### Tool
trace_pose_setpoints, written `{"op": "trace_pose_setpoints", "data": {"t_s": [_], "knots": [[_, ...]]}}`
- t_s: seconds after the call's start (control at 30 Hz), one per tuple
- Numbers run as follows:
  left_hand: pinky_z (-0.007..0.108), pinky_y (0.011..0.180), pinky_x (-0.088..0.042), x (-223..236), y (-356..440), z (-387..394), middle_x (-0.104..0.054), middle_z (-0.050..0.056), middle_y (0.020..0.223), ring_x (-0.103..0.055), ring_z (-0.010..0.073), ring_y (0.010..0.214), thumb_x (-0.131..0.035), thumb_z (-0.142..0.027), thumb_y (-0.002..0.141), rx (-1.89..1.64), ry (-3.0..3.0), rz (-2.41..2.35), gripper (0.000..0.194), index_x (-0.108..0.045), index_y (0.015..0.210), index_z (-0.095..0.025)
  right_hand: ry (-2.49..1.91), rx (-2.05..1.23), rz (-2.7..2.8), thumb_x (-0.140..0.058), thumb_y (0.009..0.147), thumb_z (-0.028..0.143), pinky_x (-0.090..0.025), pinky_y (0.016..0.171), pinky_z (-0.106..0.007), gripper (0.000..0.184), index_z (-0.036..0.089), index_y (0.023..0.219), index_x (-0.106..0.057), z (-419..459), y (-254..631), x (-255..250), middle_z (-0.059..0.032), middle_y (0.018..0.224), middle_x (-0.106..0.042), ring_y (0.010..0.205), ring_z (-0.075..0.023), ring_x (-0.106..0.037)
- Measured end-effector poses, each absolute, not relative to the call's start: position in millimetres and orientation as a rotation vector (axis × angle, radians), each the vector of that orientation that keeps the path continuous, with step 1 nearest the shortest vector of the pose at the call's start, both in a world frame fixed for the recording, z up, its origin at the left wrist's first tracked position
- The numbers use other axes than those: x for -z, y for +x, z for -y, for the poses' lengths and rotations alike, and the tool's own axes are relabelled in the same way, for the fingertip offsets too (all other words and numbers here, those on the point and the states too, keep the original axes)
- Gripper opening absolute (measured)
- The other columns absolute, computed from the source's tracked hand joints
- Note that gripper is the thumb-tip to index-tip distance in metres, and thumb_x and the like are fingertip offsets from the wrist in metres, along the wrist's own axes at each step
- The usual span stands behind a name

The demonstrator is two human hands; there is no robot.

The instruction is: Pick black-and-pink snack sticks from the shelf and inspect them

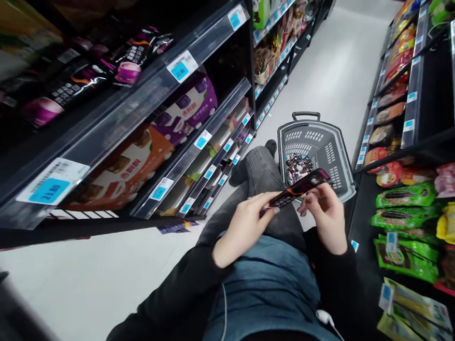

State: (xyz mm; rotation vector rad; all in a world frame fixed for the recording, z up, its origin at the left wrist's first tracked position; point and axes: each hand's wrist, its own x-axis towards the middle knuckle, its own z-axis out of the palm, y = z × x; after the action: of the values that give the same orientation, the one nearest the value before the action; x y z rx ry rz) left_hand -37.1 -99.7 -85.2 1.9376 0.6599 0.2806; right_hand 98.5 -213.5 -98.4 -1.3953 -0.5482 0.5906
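My left hand [244, 226] and my right hand [326, 214] together hold a flat dark snack packet [299, 189] with red and orange print, in front of my body. The left fingers pinch its near end. The right fingers grip its far end. Just beyond the packet a grey shopping basket [329, 153] stands on the floor, with several small dark packets [298, 166] in its bottom. My legs in grey trousers [261, 171] stretch toward it.
Dark store shelves [137, 101] run along the left with purple and orange snack bags and blue price tags [49, 190]. More shelves on the right [416, 199] carry green and yellow packets. The white-floored aisle [333, 69] extends ahead.
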Motion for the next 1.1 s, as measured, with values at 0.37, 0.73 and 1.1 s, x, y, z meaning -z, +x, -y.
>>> {"op": "trace_pose_setpoints", "data": {"t_s": [0.37, 0.73, 1.1], "knots": [[0.025, 0.071, -0.051, 78.4, -34.5, 102.3, -0.069, 0.007, 0.101, -0.065, 0.0184, 0.086, -0.076, -0.012, 0.063, 0.081, 1.140, -0.429, 0.064, -0.058, 0.124, -0.015, -1.383, -0.530, 0.344, -0.071, 0.076, 0.033, -0.040, 0.036, -0.018, 0.028, 0.018, 0.065, -0.050, 216.3, 108.7, 99.6, 0.0083, 0.042, -0.050, 0.034, -0.0086, -0.050], [0.029, 0.063, -0.057, 81.1, -30.4, 103.7, -0.069, 0.012, 0.097, -0.068, 0.0235, 0.085, -0.077, -0.022, 0.068, 0.145, 0.726, -0.352, 0.043, -0.063, 0.106, -0.011, -1.392, -0.543, 0.297, -0.072, 0.075, 0.034, -0.043, 0.038, -0.021, 0.028, 0.019, 0.066, -0.050, 223.2, 113.9, 100.4, 0.0087, 0.041, -0.050, 0.035, -0.0110, -0.052], [0.033, 0.056, -0.060, 97.5, -27.7, 99.2, -0.063, 0.021, 0.116, -0.069, 0.0256, 0.085, -0.056, -0.030, 0.087, 0.163, 0.427, -0.281, 0.037, -0.060, 0.114, -0.005, -1.348, -0.529, 0.269, -0.074, 0.071, 0.036, -0.037, 0.035, -0.019, 0.031, 0.017, 0.064, -0.050, 220.4, 116.9, 96.2, 0.0083, 0.041, -0.050, 0.032, -0.0094, -0.050]]}}
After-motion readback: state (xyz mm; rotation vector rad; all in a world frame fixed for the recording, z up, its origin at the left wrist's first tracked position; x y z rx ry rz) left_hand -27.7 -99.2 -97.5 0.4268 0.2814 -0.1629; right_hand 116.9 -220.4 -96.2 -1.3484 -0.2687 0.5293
